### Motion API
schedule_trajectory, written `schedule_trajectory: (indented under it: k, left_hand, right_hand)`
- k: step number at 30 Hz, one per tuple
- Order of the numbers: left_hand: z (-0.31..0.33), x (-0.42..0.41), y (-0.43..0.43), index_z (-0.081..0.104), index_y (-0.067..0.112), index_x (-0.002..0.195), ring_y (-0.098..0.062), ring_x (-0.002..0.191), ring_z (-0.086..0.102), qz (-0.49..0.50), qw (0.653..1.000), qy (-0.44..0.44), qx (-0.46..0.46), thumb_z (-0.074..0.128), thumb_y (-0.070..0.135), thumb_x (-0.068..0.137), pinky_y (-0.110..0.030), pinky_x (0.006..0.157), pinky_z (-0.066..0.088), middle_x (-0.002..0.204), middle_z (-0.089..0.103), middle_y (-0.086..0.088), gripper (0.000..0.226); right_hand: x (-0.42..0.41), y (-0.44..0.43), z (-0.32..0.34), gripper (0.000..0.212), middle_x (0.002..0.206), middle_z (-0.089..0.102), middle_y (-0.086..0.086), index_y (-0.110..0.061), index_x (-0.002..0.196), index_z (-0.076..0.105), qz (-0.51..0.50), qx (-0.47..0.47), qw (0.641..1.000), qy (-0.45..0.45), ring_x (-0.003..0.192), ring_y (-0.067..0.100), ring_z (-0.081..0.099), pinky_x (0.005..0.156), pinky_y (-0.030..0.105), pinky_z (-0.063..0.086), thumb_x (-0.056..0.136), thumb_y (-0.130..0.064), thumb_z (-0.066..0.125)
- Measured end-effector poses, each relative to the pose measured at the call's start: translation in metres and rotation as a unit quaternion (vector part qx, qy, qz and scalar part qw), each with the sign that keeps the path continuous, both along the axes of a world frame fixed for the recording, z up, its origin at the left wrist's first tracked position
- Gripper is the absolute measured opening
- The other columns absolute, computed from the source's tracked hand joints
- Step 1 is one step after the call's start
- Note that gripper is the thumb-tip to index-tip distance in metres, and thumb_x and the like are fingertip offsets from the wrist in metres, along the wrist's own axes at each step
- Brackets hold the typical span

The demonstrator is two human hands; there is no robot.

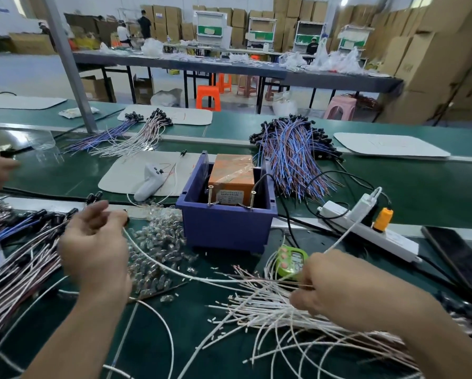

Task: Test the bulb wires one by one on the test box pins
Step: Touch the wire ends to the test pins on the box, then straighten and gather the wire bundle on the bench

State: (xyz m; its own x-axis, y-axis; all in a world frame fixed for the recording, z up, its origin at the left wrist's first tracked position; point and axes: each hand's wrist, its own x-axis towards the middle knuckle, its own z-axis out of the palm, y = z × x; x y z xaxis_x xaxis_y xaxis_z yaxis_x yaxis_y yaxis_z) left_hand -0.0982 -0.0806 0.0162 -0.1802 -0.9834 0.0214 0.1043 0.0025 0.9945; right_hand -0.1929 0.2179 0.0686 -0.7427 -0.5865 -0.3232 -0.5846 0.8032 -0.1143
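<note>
A white wire (172, 270), running left to right, is pinched by the left hand (95, 247) and gripped in the curled right hand (338, 285). Its left tip is hidden behind that hand.

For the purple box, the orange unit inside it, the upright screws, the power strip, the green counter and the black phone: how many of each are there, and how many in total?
Purple box: 1
Orange unit: 1
Upright screws: 2
Power strip: 1
Green counter: 1
Black phone: 1
Total: 7
</note>
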Motion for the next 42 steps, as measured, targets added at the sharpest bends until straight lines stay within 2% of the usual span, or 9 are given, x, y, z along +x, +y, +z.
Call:
schedule_trajectory:
  k: [4,8,10,16,23,31,37,40,42]
  left_hand:
    - [0.030,0.010,0.037,0.077,0.031,0.105,-0.014,0.105,0.057,-0.039,0.867,-0.194,-0.458,0.076,0.048,0.081,-0.027,0.085,0.040,0.110,0.071,0.012,0.029]
    - [0.041,0.000,0.117,0.068,0.047,0.119,0.006,0.095,0.066,-0.554,0.722,-0.198,-0.365,0.059,0.060,0.083,-0.019,0.084,0.051,0.101,0.072,0.030,0.039]
    - [0.026,-0.010,0.147,0.061,0.043,0.128,-0.003,0.087,0.067,-0.619,0.665,-0.201,-0.367,0.055,0.039,0.097,-0.032,0.081,0.055,0.098,0.074,0.017,0.032]
    - [0.007,-0.028,0.145,0.078,0.034,0.095,-0.009,0.053,0.048,-0.679,0.690,-0.140,-0.207,0.059,0.018,0.104,-0.024,0.053,0.040,0.057,0.059,0.006,0.026]
    - [0.010,-0.040,0.171,0.076,0.042,0.095,-0.002,0.048,0.049,-0.668,0.601,-0.263,-0.352,0.063,0.039,0.099,-0.020,0.048,0.041,0.069,0.070,0.010,0.014]
    - [-0.003,-0.043,0.184,0.076,0.037,0.101,-0.004,0.080,0.064,-0.537,0.586,-0.317,-0.518,0.065,0.043,0.094,-0.027,0.075,0.055,0.090,0.074,0.020,0.014]
    - [-0.013,-0.046,0.183,0.066,0.043,0.108,0.009,0.113,0.045,-0.574,0.627,-0.233,-0.472,0.078,0.063,0.068,-0.007,0.093,0.032,0.119,0.052,0.032,0.047]
    - [-0.018,-0.046,0.201,0.032,0.051,0.149,0.003,0.142,0.028,-0.660,0.536,-0.265,-0.456,0.069,0.080,0.064,-0.019,0.114,0.020,0.158,0.023,0.033,0.098]
    - [-0.027,-0.046,0.210,0.002,0.043,0.160,0.001,0.153,0.006,-0.679,0.447,-0.312,-0.492,0.067,0.083,0.066,-0.022,0.117,0.001,0.169,0.001,0.023,0.121]
  right_hand:
    - [0.006,0.002,0.000,0.045,0.082,0.069,0.001,-0.014,0.088,0.066,0.004,-0.001,1.000,0.016,0.075,0.022,0.066,0.074,0.040,0.058,0.092,-0.058,0.058]
    - [0.012,0.004,0.007,0.039,0.067,0.059,-0.004,-0.019,0.072,0.059,0.021,-0.039,0.998,0.035,0.063,0.014,0.059,0.056,0.030,0.046,0.089,-0.054,0.064]
    - [0.012,0.014,0.013,0.034,0.061,0.058,-0.005,-0.027,0.063,0.058,0.018,-0.073,0.997,0.028,0.057,0.006,0.054,0.048,0.019,0.038,0.085,-0.051,0.066]
    - [0.000,0.095,0.021,0.014,0.061,0.063,-0.011,-0.037,0.083,0.077,-0.063,-0.240,0.966,-0.076,0.054,0.001,0.049,0.055,0.018,0.040,0.093,-0.041,0.067]
    - [-0.005,0.181,0.018,0.009,0.074,0.073,-0.025,-0.059,0.080,0.074,-0.175,-0.178,0.968,0.018,0.068,-0.001,0.067,0.071,0.033,0.058,0.082,-0.051,0.072]
    - [-0.004,0.219,-0.011,0.031,0.080,0.073,-0.027,-0.048,0.071,0.074,-0.246,-0.157,0.953,0.084,0.080,-0.004,0.066,0.080,0.022,0.049,0.077,-0.021,0.089]
    - [0.007,0.204,-0.010,0.060,0.131,0.056,-0.035,-0.053,0.116,0.068,-0.215,-0.171,0.952,0.136,0.103,-0.010,0.056,0.098,0.013,0.033,0.065,-0.032,0.093]
    - [0.011,0.173,-0.022,0.118,0.147,0.024,-0.042,-0.059,0.149,0.032,-0.123,-0.142,0.982,0.009,0.131,-0.019,0.031,0.103,-0.004,0.011,0.049,-0.050,0.093]
    - [0.012,0.151,-0.040,0.141,0.155,0.012,-0.035,-0.056,0.157,0.006,-0.062,-0.077,0.994,-0.043,0.148,-0.008,0.009,0.116,0.009,0.005,0.042,-0.055,0.089]
